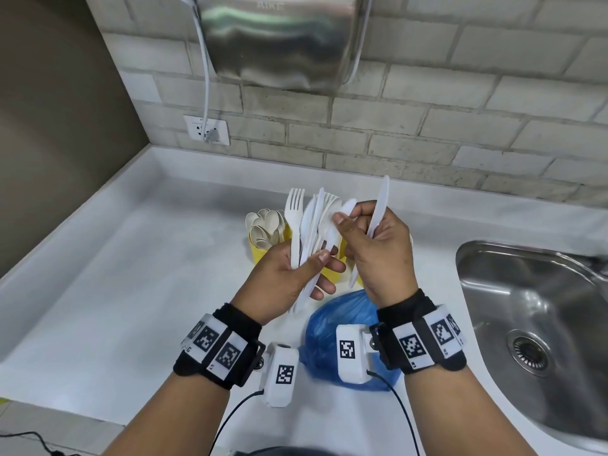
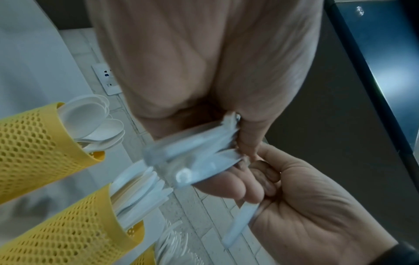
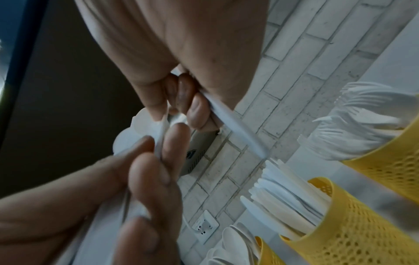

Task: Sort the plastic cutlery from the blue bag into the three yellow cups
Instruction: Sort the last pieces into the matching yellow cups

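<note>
**Picking pieces out of a mixed handful above the cups**

White counter (image 1: 138, 291) beneath a grey brick wall carries the work, a steel sink (image 1: 533, 311) off to the right. At the centre, the left hand (image 1: 283, 281) has its grip clamped on a fanned bundle of white plastic forks, knives and spoons (image 1: 312, 222), thumb pressing the handles against the curled fingers. The right hand (image 1: 378, 255) keeps one white plastic serrated knife (image 1: 380, 205) tucked upright in its curled fingers, while its thumb and forefinger pinch a spoon bowl at the bundle's edge.

Sorting looks well along: the step in hand appears to be drawing single pieces from the bundle. Next, the right hand likely needs to free that spoon without dragging its neighbours, then drop each piece in its matching cup.

Just behind the hands stand the yellow perforated plastic cups: spoon cup (image 1: 263, 238) to the left, knife cup (image 3: 335, 222) in the middle, fork cup (image 3: 390, 150) to the right. A crumpled blue plastic bag (image 1: 332, 337) lies on the counter under the wrists.
</note>
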Motion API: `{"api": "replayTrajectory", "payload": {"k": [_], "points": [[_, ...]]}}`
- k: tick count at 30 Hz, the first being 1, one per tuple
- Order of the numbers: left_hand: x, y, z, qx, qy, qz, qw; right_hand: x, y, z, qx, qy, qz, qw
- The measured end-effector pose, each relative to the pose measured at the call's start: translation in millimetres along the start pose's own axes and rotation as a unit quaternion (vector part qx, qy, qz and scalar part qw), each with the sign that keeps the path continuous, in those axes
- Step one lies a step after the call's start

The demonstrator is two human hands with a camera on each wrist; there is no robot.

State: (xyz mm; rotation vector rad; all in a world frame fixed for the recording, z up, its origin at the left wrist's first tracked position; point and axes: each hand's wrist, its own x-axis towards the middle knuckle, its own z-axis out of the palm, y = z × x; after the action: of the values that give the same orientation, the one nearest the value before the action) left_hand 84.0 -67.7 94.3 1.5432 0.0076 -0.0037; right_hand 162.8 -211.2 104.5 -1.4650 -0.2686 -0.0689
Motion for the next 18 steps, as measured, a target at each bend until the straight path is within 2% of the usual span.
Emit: {"api": "replayTrajectory", "payload": {"k": [4,6,9,11,14,16,18], "points": [[0,-1,0,0.023,0.024,-0.002,0.999,4,-2,-3,0.074,0.038,0.018,0.996],[1,0,-2,0.034,0.031,0.001,0.999,3,-5,-4,0.092,-0.001,0.037,0.995],[2,3,-1,0.05,0.037,0.016,0.998,-6,-6,-1,0.031,-0.098,0.069,0.992],[2,5,0,0.057,0.037,0.023,0.997,-9,-5,1,0.017,-0.108,0.081,0.991],[3,5,-1,0.034,0.045,0.005,0.998,-2,-5,2,0.098,-0.023,0.109,0.989],[3,3,-3,0.049,0.047,0.001,0.998,7,-8,-3,0.197,0.05,0.115,0.972],[3,1,-4,0.066,0.048,0.0,0.997,15,-14,-11,0.259,0.099,0.09,0.957]]}}
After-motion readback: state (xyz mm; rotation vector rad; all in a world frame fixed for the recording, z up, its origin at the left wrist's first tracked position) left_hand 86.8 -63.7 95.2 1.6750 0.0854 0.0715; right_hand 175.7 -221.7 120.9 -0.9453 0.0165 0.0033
